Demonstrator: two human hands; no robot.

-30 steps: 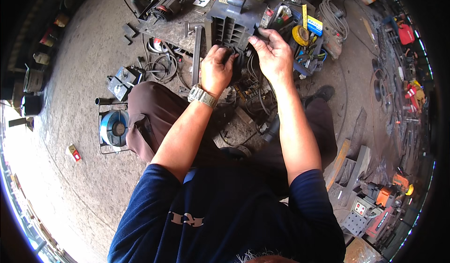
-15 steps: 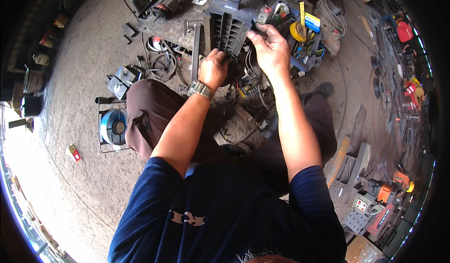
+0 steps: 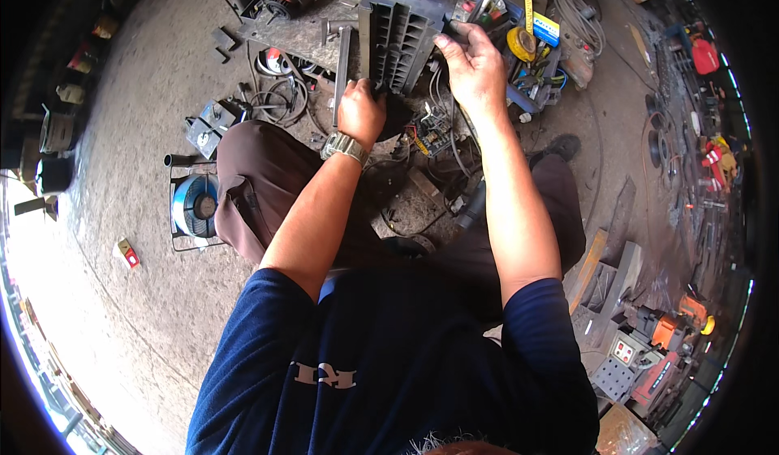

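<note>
The dark box (image 3: 406,37) at the upper centre of the frame now shows more of its ribbed side (image 3: 398,57), leaving it better exposed; the right hand (image 3: 477,69) pinches its right edge; the left hand (image 3: 361,116) has shifted leftward, curled by its lower end, whether gripping cannot be told

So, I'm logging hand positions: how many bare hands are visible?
2: the left hand by the lower end of the dark, ribbed, boxy casing, the right hand at its right side.
</note>
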